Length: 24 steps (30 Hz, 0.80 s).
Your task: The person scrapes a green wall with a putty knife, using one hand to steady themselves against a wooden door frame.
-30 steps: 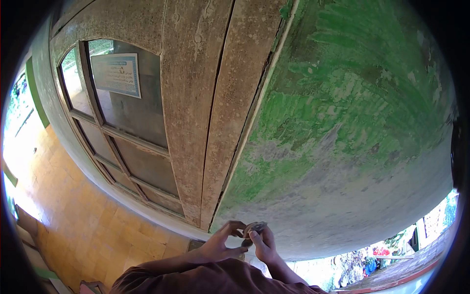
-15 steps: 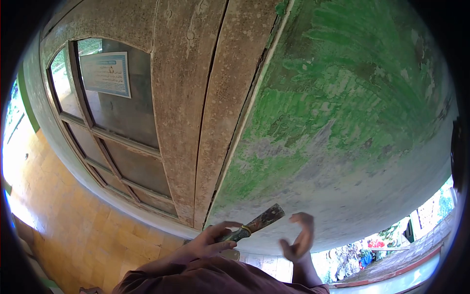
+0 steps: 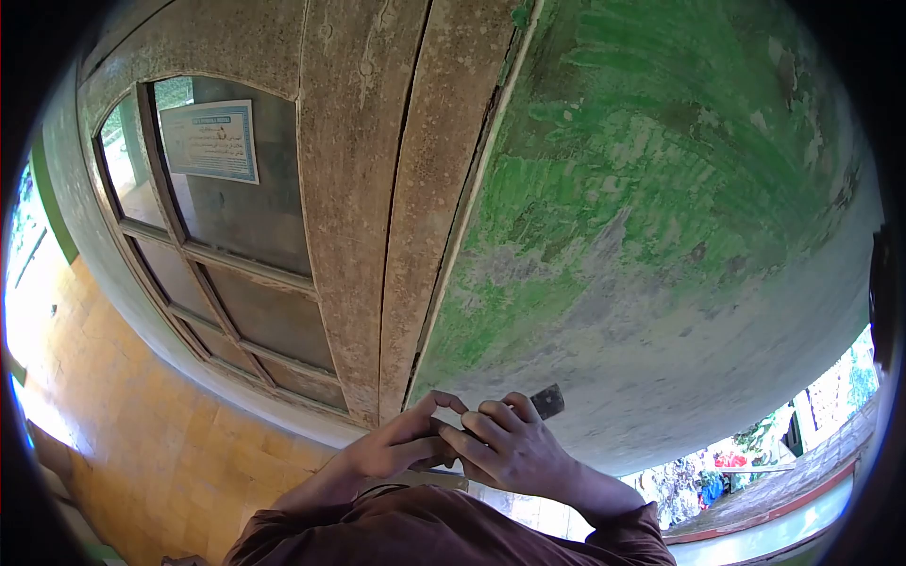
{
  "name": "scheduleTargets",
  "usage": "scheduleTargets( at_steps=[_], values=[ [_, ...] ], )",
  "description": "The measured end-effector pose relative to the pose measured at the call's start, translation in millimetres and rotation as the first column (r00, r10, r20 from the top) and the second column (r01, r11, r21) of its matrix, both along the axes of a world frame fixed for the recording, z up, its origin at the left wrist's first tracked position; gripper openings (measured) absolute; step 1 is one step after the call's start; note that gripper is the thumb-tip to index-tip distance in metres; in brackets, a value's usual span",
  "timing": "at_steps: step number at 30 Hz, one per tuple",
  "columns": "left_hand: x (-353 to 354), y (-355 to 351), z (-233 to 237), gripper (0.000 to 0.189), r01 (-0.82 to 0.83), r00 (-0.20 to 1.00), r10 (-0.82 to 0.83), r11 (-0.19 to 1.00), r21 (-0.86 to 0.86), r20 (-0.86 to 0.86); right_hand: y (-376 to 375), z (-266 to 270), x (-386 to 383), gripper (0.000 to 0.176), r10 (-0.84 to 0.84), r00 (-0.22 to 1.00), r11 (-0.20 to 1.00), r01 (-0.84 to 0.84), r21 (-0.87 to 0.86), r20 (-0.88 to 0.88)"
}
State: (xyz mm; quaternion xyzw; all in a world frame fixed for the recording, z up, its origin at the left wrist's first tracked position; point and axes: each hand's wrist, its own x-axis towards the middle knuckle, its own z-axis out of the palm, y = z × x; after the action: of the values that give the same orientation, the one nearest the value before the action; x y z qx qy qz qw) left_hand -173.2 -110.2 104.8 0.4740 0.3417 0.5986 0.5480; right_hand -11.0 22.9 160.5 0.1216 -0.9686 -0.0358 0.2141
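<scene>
A worn, dark-bladed scraper (image 3: 547,402) lies across both hands in front of my chest, its blade end sticking out to the right past my knuckles. My left hand (image 3: 401,445) is closed on its handle, thumb below and fingers bent above. My right hand (image 3: 514,448) is wrapped over the middle of the scraper, its fingertips close to the left hand's. Most of the handle is hidden behind the fingers. Just beyond the hands is the wall (image 3: 604,274), with patchy green paint above and bare grey below.
A weathered wooden frame (image 3: 349,217) with glass panes stands to the left, a printed notice (image 3: 209,141) behind the glass. Yellowish floor tiles (image 3: 160,424) spread below it. At lower right, a ledge (image 3: 793,509) borders a bright outdoor area.
My right hand has come in from the right and closed over the scraper. The left hand still holds the handle, and the scraper has shifted slightly right.
</scene>
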Motion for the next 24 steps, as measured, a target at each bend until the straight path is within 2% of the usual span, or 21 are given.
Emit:
scheduleTargets(
  at_steps=[2, 4, 5, 6, 7, 8, 9, 10, 11, 12, 13, 14, 16, 19, 21, 22, 23, 24],
  values=[
    [-6.2, -4.1, -0.4, 0.037, 0.010, 1.000, -0.010, 1.000, 0.006, 0.002, 4.5, -2.3, -0.5, 0.055, 0.044, 0.999, 0.998, -0.043, -0.033, 0.013],
    [-16.4, -0.6, -11.2, 0.050, -0.217, 0.975, 0.196, 0.945, 0.245, 0.105, 16.9, -5.7, -1.6, 0.046, 0.199, 0.970, 0.910, -0.236, -0.341, -0.139],
    [-21.1, 7.0, -16.0, 0.050, -0.215, 0.975, 0.194, 0.945, 0.245, 0.106, 24.0, -3.1, 1.4, 0.046, 0.198, 0.971, 0.910, -0.234, -0.341, -0.138],
    [-27.4, 17.6, -19.9, 0.055, -0.548, 0.751, 0.659, 0.660, 0.514, -0.047, 32.4, 1.0, 5.4, 0.044, 0.229, 0.932, 0.812, -0.342, -0.472, -0.282],
    [-32.7, 26.4, -20.8, 0.059, -0.610, 0.299, 0.954, 0.215, 0.763, -0.030, 37.1, 4.5, 6.2, 0.043, 0.230, 0.875, 0.684, -0.456, -0.570, -0.425],
    [-36.7, 33.8, -16.7, 0.059, -0.609, 0.298, 0.954, 0.216, 0.763, -0.033, 31.5, 10.7, 2.4, 0.043, 0.125, 0.833, 0.565, -0.506, -0.652, -0.539],
    [-39.2, 42.0, -11.0, 0.067, -0.549, 0.101, 0.991, 0.131, 0.825, -0.090, 23.6, 20.3, -0.7, 0.043, 0.001, 0.781, 0.432, -0.564, -0.704, -0.625],
    [-38.4, 48.5, -9.1, 0.075, -0.467, -0.104, 0.987, 0.061, 0.882, -0.123, 20.8, 31.8, -2.7, 0.043, 0.004, 0.745, 0.363, -0.622, -0.694, -0.667],
    [-35.3, 55.0, -11.5, 0.075, -0.465, -0.107, 0.987, 0.060, 0.883, -0.124, 19.2, 44.0, -6.0, 0.045, 0.003, 0.707, 0.294, -0.677, -0.675, -0.707],
    [-32.9, 63.6, -15.3, 0.083, -0.463, -0.171, 0.964, 0.102, 0.880, -0.202, 18.8, 55.2, -11.1, 0.045, 0.005, 0.705, 0.292, -0.680, -0.673, -0.709],
    [-32.6, 71.7, -19.5, 0.092, -0.464, -0.235, 0.932, 0.142, 0.874, -0.276, 18.7, 66.1, -17.5, 0.045, 0.059, 0.635, 0.297, -0.748, -0.594, -0.770],
    [-34.7, 79.7, -25.6, 0.092, -0.461, -0.238, 0.931, 0.141, 0.876, -0.276, 18.3, 75.4, -22.2, 0.045, 0.110, 0.558, 0.296, -0.808, -0.509, -0.822],
    [-38.7, 91.5, -32.9, 0.099, -0.442, -0.394, 0.876, 0.084, 0.893, -0.277, 16.8, 91.6, -26.3, 0.042, 0.140, 0.539, 0.308, -0.821, -0.481, -0.830],
    [-39.1, 95.2, -34.5, 0.098, -0.426, -0.413, 0.877, 0.051, 0.904, -0.244, 19.2, 109.7, -29.8, 0.038, 0.153, 0.496, 0.352, -0.835, -0.422, -0.855],
    [-39.9, 96.0, -36.5, 0.097, -0.421, -0.413, 0.879, 0.047, 0.906, -0.237, 25.5, 119.5, -29.0, 0.037, 0.341, 0.408, 0.214, -0.911, -0.353, -0.847],
    [-40.4, 96.6, -37.3, 0.097, -0.415, -0.413, 0.881, 0.043, 0.909, -0.231, 25.1, 123.7, -31.6, 0.037, 0.362, 0.336, 0.214, -0.938, -0.274, -0.869],
    [-40.8, 97.2, -38.0, 0.097, -0.415, -0.414, 0.881, 0.042, 0.909, -0.230, 24.9, 126.4, -32.1, 0.037, 0.363, 0.336, 0.213, -0.938, -0.274, -0.869],
    [-41.0, 97.7, -38.9, 0.097, -0.412, -0.419, 0.880, 0.037, 0.910, -0.226, 24.7, 128.6, -32.4, 0.038, 0.367, 0.310, 0.261, -0.939, -0.223, -0.877]
  ],
)
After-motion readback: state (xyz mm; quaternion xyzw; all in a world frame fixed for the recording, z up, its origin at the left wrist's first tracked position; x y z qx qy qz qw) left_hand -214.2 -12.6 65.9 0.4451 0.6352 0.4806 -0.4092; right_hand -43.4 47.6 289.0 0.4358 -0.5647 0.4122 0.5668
